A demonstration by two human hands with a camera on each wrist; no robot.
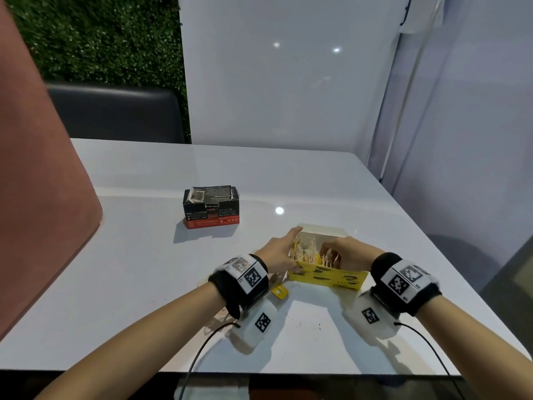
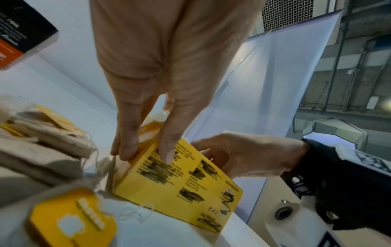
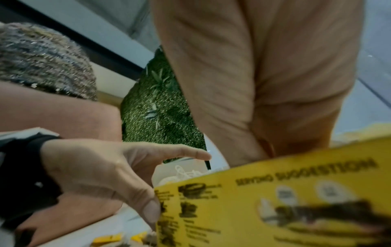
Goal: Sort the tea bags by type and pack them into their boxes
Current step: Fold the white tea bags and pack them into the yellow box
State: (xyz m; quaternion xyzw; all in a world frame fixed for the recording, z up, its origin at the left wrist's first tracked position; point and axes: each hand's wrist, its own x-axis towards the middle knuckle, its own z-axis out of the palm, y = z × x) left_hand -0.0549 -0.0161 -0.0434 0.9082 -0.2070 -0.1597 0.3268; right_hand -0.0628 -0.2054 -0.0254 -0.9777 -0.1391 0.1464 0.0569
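An open yellow tea box [image 1: 328, 280] stands near the table's front, packed with pale tea bags [image 1: 307, 249]. My left hand [image 1: 288, 249] grips its left end, the thumb [image 2: 168, 150] on the printed front face and the fingers [image 2: 127, 138] round the corner. From above, my right hand [image 1: 328, 252] reaches into the right half of the box. Its fingertips are sunk among the bags, so what they hold is hidden. In the right wrist view the yellow box [image 3: 275, 200] wall covers those fingers. A black box with a red base [image 1: 211, 207] stands apart at the back left.
Loose tea bags [image 2: 42, 147] with yellow tags [image 2: 71, 222] lie on the white table [image 1: 129, 269] under my left wrist; one yellow tag [image 1: 279, 292] shows in the head view. A pink panel [image 1: 37, 183] rises at the left and glossy white walls [image 1: 288, 82] stand behind.
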